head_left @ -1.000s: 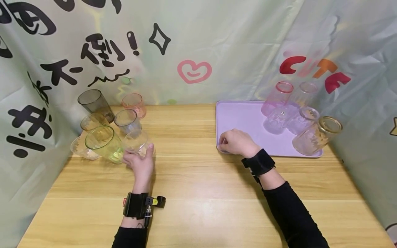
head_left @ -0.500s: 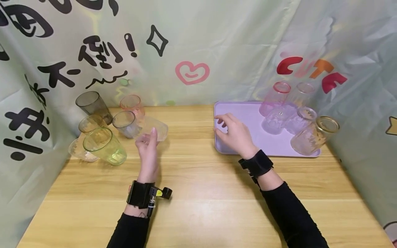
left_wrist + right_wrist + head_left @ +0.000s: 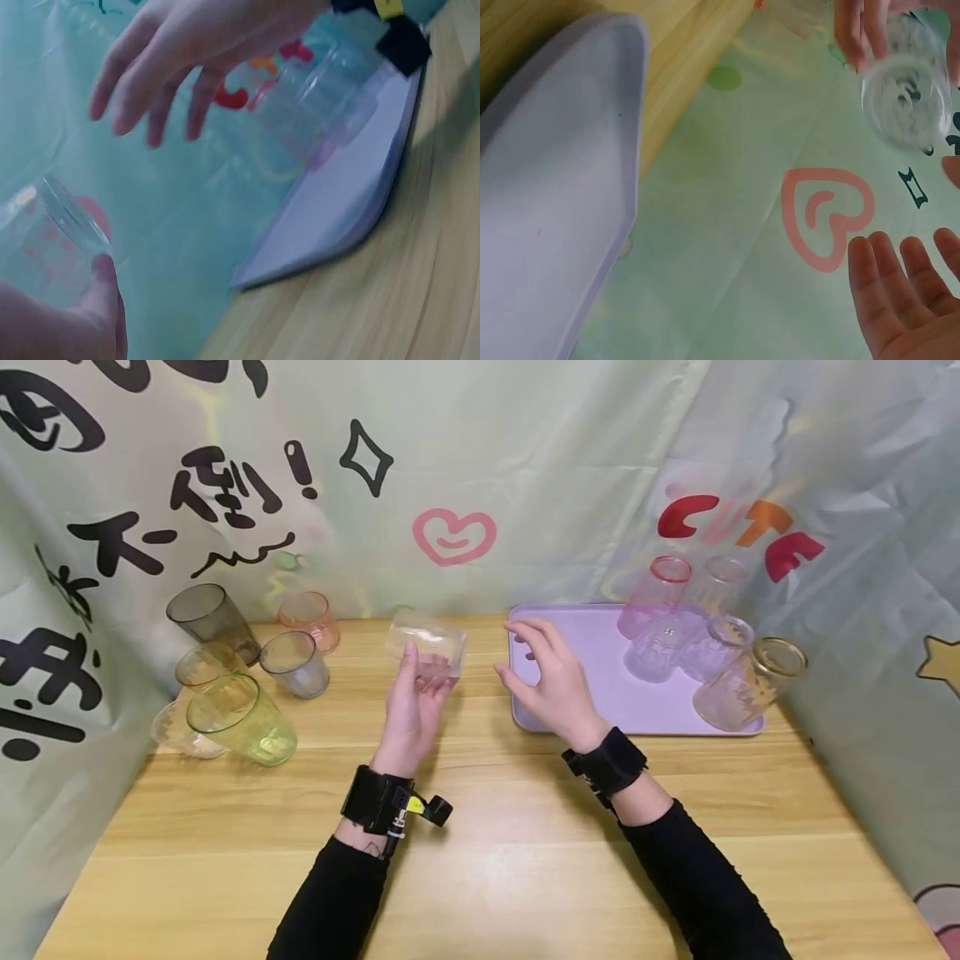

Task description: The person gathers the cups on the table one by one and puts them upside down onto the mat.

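Note:
My left hand (image 3: 414,714) grips a clear drinking glass (image 3: 426,642), tipped on its side above the table; its base end points right. In the left wrist view the thumb lies along that glass (image 3: 52,240). My right hand (image 3: 555,681) hovers by the left end of the lilac tray (image 3: 566,643), fingers spread and loosely bent, holding nothing. A gap separates it from the clear glass, as the right wrist view also shows. On the tray's right half stand several upside-down glasses, among them a pink one (image 3: 651,597) and one with a gold rim (image 3: 738,693).
At the left stand several upright glasses: a green one (image 3: 247,727), a dark grey one (image 3: 217,622), a smaller grey-blue one (image 3: 296,668), a pink one (image 3: 315,622), an amber one (image 3: 206,668) and a clear one (image 3: 187,735). A printed cloth (image 3: 525,468) hangs behind the wooden table (image 3: 480,860).
My left hand has lifted the clear glass from the left group, carried it right toward the middle and tilted it over. My right hand has risen from the tray's near corner and spread its fingers.

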Demonstrator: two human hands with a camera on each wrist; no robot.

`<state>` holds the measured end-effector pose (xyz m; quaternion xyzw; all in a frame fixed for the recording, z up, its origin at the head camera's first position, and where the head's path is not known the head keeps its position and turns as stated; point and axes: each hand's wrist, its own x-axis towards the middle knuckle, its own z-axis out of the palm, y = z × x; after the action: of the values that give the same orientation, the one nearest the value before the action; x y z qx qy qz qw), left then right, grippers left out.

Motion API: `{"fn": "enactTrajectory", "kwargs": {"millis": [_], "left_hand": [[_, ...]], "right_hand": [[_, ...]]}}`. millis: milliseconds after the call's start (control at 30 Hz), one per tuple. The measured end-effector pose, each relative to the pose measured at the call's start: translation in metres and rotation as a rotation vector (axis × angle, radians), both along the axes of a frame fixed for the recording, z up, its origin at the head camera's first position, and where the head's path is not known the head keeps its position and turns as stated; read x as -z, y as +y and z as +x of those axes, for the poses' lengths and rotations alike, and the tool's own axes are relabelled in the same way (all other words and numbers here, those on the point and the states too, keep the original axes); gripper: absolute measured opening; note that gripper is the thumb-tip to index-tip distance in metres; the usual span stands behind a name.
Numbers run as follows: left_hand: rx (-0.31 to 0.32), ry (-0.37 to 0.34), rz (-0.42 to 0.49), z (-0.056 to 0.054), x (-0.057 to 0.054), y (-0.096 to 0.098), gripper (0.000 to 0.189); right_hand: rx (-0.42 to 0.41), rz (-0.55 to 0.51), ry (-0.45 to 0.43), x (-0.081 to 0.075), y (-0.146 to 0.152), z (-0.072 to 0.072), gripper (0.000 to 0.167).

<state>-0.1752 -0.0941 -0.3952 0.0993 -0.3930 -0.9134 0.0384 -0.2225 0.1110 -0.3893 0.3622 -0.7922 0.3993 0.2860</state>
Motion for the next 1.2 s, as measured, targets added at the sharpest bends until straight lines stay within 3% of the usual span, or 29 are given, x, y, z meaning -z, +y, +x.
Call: {"fn": "enactTrajectory", "kwargs": {"millis": [200, 400, 567, 867, 1033, 1200], "left_hand": [[0.099, -0.023, 0.1, -0.008, 0.006, 0.023, 0.066], [0.188, -0.056, 0.084, -0.01, 0.012, 0.041, 0.081], [0.214, -0.085, 0.083, -0.009, 0.014, 0.053, 0.071], [0.233, -0.068, 0.104, -0.012, 0.017, 0.062, 0.072], [0.251, -0.039, 0.049, -0.011, 0.021, 0.062, 0.072], [0.264, -0.002, -0.109, -0.009, 0.027, 0.062, 0.07]], "right_hand": [[-0.047, 0.02, 0.018, 0.001, -0.006, 0.002, 0.07], [-0.072, 0.04, 0.029, 0.004, -0.008, 0.003, 0.075], [-0.072, 0.048, 0.026, 0.007, -0.009, 0.002, 0.07], [-0.083, 0.043, 0.017, 0.004, -0.007, 0.0, 0.063], [-0.092, 0.03, 0.016, 0.001, -0.005, 0.0, 0.062], [-0.057, -0.021, -0.003, -0.003, 0.001, 0.0, 0.066]]}}
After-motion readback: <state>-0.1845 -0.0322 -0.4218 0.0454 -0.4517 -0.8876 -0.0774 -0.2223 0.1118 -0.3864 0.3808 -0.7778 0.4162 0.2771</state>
